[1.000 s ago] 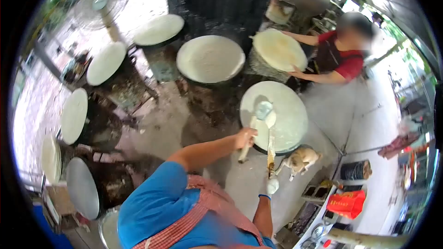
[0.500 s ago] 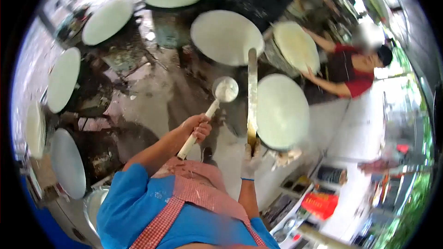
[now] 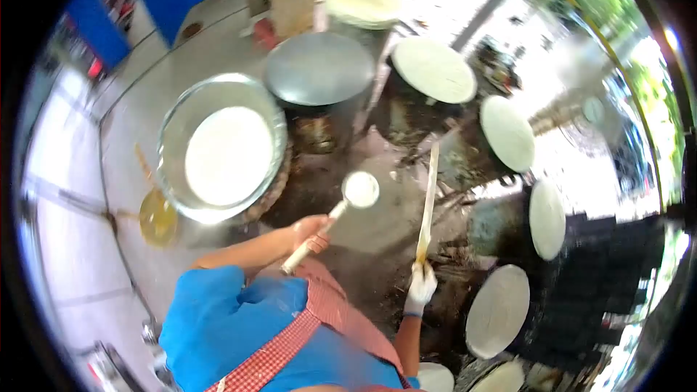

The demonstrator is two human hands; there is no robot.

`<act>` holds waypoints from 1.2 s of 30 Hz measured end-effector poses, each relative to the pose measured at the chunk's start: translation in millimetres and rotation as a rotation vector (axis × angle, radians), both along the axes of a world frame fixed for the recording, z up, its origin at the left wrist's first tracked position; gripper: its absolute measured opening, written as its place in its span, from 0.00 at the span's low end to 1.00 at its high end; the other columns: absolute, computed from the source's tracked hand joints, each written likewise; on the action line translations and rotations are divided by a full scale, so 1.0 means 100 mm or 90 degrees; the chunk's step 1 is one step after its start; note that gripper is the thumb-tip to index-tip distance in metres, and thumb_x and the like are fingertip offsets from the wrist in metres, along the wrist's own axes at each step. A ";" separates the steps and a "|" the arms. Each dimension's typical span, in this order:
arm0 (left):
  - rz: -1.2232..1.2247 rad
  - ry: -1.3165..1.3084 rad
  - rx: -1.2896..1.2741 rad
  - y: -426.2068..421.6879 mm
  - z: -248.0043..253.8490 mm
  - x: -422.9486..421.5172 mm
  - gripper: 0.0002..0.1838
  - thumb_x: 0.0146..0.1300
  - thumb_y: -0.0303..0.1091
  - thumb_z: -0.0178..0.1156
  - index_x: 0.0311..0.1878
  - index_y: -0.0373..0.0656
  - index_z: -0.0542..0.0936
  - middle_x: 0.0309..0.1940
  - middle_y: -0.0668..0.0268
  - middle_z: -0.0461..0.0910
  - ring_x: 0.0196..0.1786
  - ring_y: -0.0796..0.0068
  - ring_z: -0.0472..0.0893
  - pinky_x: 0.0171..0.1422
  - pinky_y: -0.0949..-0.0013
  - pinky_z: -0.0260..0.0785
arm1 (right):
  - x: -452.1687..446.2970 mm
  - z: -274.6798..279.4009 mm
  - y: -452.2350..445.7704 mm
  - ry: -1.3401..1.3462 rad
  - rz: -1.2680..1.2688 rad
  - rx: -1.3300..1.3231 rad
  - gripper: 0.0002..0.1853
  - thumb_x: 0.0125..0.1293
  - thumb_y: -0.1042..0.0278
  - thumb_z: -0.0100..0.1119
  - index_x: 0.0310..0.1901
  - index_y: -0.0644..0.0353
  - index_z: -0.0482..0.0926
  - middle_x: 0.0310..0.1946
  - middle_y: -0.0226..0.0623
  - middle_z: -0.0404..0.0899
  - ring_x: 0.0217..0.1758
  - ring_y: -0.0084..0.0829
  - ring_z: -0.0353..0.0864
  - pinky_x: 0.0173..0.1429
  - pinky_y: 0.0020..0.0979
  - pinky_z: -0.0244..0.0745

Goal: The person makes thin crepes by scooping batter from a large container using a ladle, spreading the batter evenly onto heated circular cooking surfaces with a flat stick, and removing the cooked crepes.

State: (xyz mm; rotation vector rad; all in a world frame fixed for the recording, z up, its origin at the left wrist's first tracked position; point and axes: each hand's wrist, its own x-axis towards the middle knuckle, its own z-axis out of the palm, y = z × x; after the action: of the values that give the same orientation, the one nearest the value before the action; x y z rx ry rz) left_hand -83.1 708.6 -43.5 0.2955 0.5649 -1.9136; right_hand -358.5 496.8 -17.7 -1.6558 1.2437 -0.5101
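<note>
My left hand (image 3: 312, 234), bare, is wrapped round the pale handle of a ladle (image 3: 361, 189). The ladle's round bowl points away from me and looks white inside; whether it is full I cannot tell. A white glove covers my right hand (image 3: 422, 283), which grips the lower end of a long, flat, pale spatula (image 3: 429, 207) pointing forward. Ahead and left stands a large metal basin (image 3: 169, 141) with white batter (image 3: 229, 156) in it. Beyond the ladle is a bare grey round griddle (image 3: 319, 69).
Several round griddles coated in white curve round to my right, one (image 3: 434, 69) ahead and another (image 3: 498, 312) near my right arm. A yellow scoop (image 3: 157, 218) lies left of the basin. A cardboard box (image 3: 292, 11) stands behind the grey griddle.
My view and body have turned left, bringing the basin and grey griddle in front of me. The co-worker has left the view. Both hands keep hold of the same tools.
</note>
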 end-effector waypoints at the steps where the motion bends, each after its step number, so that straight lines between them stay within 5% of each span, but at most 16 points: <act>1: 0.056 -0.057 0.030 0.29 0.17 0.08 0.15 0.69 0.47 0.45 0.28 0.51 0.65 0.15 0.74 0.57 0.13 0.84 0.54 0.12 0.79 0.47 | 0.29 -0.03 -0.15 0.025 0.064 0.039 0.17 0.61 0.66 0.56 0.47 0.69 0.77 0.32 0.38 0.80 0.34 0.25 0.75 0.42 0.28 0.71; 3: 0.226 -0.153 0.084 0.78 0.41 0.19 0.11 0.69 0.46 0.45 0.32 0.54 0.65 0.15 0.74 0.57 0.12 0.85 0.54 0.12 0.80 0.47 | 1.06 0.09 -0.22 0.031 0.216 -0.121 0.16 0.61 0.65 0.57 0.46 0.67 0.78 0.33 0.40 0.81 0.34 0.27 0.76 0.43 0.30 0.72; 4: 0.282 -0.215 0.052 1.07 0.37 0.23 0.04 0.70 0.43 0.46 0.44 0.60 0.67 0.15 0.74 0.56 0.13 0.85 0.54 0.12 0.80 0.47 | 1.47 0.22 -0.17 0.049 0.290 -0.124 0.17 0.60 0.63 0.58 0.46 0.65 0.78 0.34 0.42 0.82 0.36 0.31 0.78 0.44 0.32 0.72; 5: 0.346 -0.285 0.061 1.31 0.50 0.21 0.14 0.69 0.39 0.47 0.56 0.61 0.63 0.19 0.71 0.61 0.13 0.83 0.56 0.12 0.81 0.49 | 1.81 0.36 -0.05 0.066 0.359 -0.130 0.17 0.59 0.60 0.59 0.46 0.62 0.78 0.35 0.45 0.82 0.37 0.35 0.81 0.44 0.34 0.72; 7: 0.416 -0.457 0.097 1.69 0.50 0.31 0.25 0.68 0.32 0.48 0.66 0.62 0.55 0.26 0.66 0.67 0.15 0.81 0.61 0.12 0.79 0.52 | 2.49 0.39 0.09 0.220 0.535 -0.278 0.21 0.57 0.51 0.60 0.47 0.56 0.79 0.37 0.46 0.81 0.43 0.43 0.81 0.47 0.39 0.72; 8: 0.479 -0.478 0.054 1.89 0.28 0.40 0.29 0.66 0.29 0.49 0.68 0.56 0.53 0.34 0.62 0.71 0.17 0.78 0.67 0.13 0.76 0.59 | 2.87 0.40 0.23 0.305 0.623 -0.335 0.22 0.56 0.47 0.59 0.47 0.53 0.79 0.38 0.46 0.81 0.43 0.45 0.80 0.48 0.40 0.72; 10: 0.503 -0.489 0.191 2.15 -0.03 0.67 0.29 0.65 0.29 0.51 0.67 0.53 0.54 0.35 0.63 0.73 0.20 0.76 0.71 0.16 0.75 0.68 | 3.53 0.60 0.68 0.444 0.781 -0.415 0.22 0.56 0.44 0.57 0.45 0.49 0.80 0.37 0.45 0.81 0.43 0.46 0.80 0.49 0.42 0.73; 13: 0.547 -0.410 0.269 2.53 -1.00 1.08 0.18 0.64 0.31 0.52 0.56 0.46 0.63 0.23 0.66 0.72 0.16 0.76 0.69 0.15 0.73 0.65 | 4.27 0.21 1.25 0.489 0.977 -0.540 0.18 0.55 0.51 0.54 0.40 0.55 0.82 0.37 0.46 0.81 0.43 0.43 0.81 0.46 0.41 0.75; 15: 0.525 -0.230 0.372 2.77 -3.11 1.33 0.12 0.64 0.32 0.52 0.48 0.43 0.65 0.14 0.68 0.67 0.12 0.78 0.65 0.14 0.73 0.60 | 4.54 -0.02 1.71 0.585 1.086 -0.611 0.16 0.54 0.54 0.54 0.35 0.57 0.82 0.36 0.44 0.82 0.41 0.42 0.82 0.44 0.40 0.75; 17: 0.408 -0.450 0.532 2.78 -2.42 1.41 0.10 0.64 0.32 0.52 0.46 0.43 0.65 0.14 0.69 0.66 0.12 0.78 0.63 0.13 0.74 0.59 | 4.74 0.26 1.88 0.536 1.104 -0.567 0.16 0.56 0.53 0.54 0.34 0.57 0.81 0.33 0.44 0.82 0.40 0.43 0.81 0.44 0.40 0.75; 19: 0.309 -0.569 0.627 2.76 -2.24 1.50 0.09 0.65 0.33 0.51 0.44 0.42 0.65 0.14 0.69 0.65 0.11 0.78 0.62 0.13 0.74 0.57 | 4.85 0.34 1.80 0.500 1.034 -0.463 0.16 0.57 0.51 0.54 0.33 0.57 0.80 0.32 0.45 0.81 0.39 0.44 0.81 0.44 0.41 0.75; 21: 0.250 -0.631 0.679 2.71 -2.18 1.54 0.08 0.65 0.33 0.51 0.42 0.42 0.65 0.14 0.69 0.64 0.11 0.79 0.61 0.13 0.75 0.56 | 4.75 -0.13 1.67 0.513 1.075 -0.506 0.18 0.57 0.47 0.56 0.36 0.54 0.77 0.32 0.45 0.81 0.38 0.45 0.80 0.43 0.44 0.74; 25: 0.240 -0.628 0.703 2.56 -2.03 1.59 0.07 0.65 0.35 0.51 0.38 0.42 0.66 0.14 0.70 0.63 0.11 0.79 0.59 0.12 0.76 0.54 | 4.76 -0.03 1.70 0.546 1.068 -0.452 0.19 0.58 0.45 0.55 0.37 0.54 0.77 0.31 0.45 0.81 0.38 0.46 0.81 0.44 0.44 0.74; 31: 0.660 -0.127 0.469 2.02 -1.60 1.60 0.07 0.67 0.36 0.49 0.39 0.44 0.66 0.11 0.75 0.57 0.11 0.83 0.57 0.11 0.78 0.49 | 4.46 -0.34 1.15 0.489 1.083 -0.416 0.22 0.60 0.43 0.50 0.40 0.56 0.78 0.33 0.47 0.81 0.39 0.48 0.80 0.44 0.45 0.73; 36: 0.892 -0.103 0.320 1.67 0.12 1.56 0.08 0.68 0.39 0.48 0.38 0.47 0.67 0.12 0.77 0.54 0.11 0.86 0.54 0.10 0.81 0.45 | 4.34 0.23 0.62 0.238 1.024 -0.466 0.21 0.59 0.43 0.54 0.41 0.53 0.79 0.31 0.44 0.81 0.35 0.46 0.80 0.40 0.43 0.73</act>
State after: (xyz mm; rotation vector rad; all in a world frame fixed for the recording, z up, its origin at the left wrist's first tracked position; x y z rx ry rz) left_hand 72.8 875.2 -31.6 0.2509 0.8230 -0.3851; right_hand 75.9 558.6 5.5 -2.7799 -0.4250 0.4499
